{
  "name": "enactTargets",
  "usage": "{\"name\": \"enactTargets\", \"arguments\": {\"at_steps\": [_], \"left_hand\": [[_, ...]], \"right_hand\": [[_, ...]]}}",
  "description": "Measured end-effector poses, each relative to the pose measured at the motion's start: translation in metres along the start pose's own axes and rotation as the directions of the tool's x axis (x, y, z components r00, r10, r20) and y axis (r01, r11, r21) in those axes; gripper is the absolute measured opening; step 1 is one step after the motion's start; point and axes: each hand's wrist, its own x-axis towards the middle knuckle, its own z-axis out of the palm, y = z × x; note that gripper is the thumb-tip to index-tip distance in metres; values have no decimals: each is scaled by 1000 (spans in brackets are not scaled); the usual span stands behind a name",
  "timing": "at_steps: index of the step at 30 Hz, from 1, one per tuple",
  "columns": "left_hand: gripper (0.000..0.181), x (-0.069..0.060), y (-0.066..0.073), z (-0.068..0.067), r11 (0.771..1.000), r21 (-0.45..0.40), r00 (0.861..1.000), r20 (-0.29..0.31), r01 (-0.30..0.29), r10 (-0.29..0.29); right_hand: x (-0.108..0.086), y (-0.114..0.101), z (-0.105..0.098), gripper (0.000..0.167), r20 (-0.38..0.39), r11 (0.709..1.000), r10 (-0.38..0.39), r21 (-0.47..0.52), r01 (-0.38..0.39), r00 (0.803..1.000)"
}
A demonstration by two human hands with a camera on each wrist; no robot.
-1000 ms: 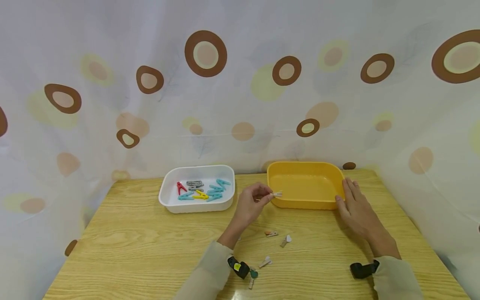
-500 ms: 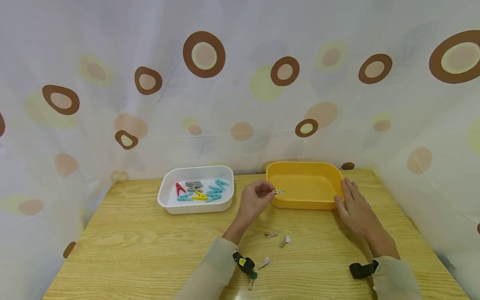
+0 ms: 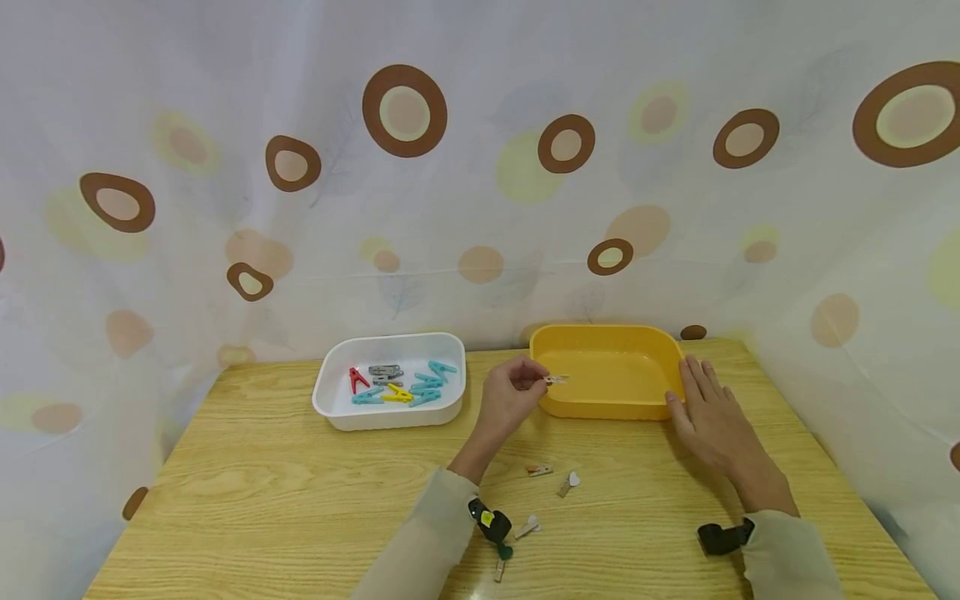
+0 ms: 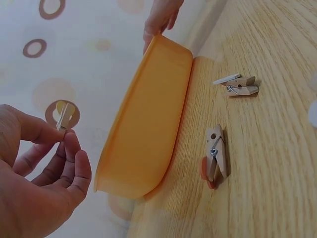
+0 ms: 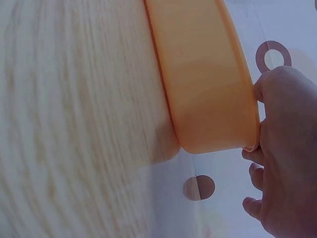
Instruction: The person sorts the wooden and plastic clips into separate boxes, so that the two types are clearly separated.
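Note:
My left hand (image 3: 504,404) pinches a small wooden clothespin (image 3: 557,380) between thumb and fingertips, over the left part of the yellow tray (image 3: 607,411). In the left wrist view that clothespin (image 4: 65,117) points up from the fingertips, with a pale yellow piece at its end. My right hand (image 3: 716,429) rests against the tray's right side, fingers mostly straight and thumb at the front corner. In the right wrist view the right hand (image 5: 287,144) touches the rim. On the table nearer me lie a clothespin with an orange piece (image 3: 539,470) and one with a white heart (image 3: 569,483).
A white tray (image 3: 397,417) at the back left holds red, yellow, teal and grey clips. Another pale clothespin (image 3: 528,527) and a clothespin with a dark green piece (image 3: 500,567) lie near the left wrist. A patterned curtain (image 3: 480,167) hangs behind the table.
My left hand has moved slightly forward, bringing the clothespin from the yellow tray's left edge to over its inside. The right hand has stayed at the tray's side.

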Motion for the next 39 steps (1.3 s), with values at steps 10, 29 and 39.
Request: {"name": "enactTargets", "arguments": {"at_steps": [10, 29, 39], "left_hand": [[11, -2, 6, 0, 995, -94, 1000, 19, 25, -23], [6, 6, -4, 10, 998, -63, 999, -31, 31, -33], [4, 13, -3, 10, 1000, -15, 1000, -20, 18, -18]], "right_hand": [[0, 0, -1, 72, 18, 1000, 6, -1, -6, 1000], [-1, -2, -2, 72, 12, 999, 14, 33, -14, 1000], [-1, 0, 0, 72, 4, 999, 22, 32, -22, 1000]]}}
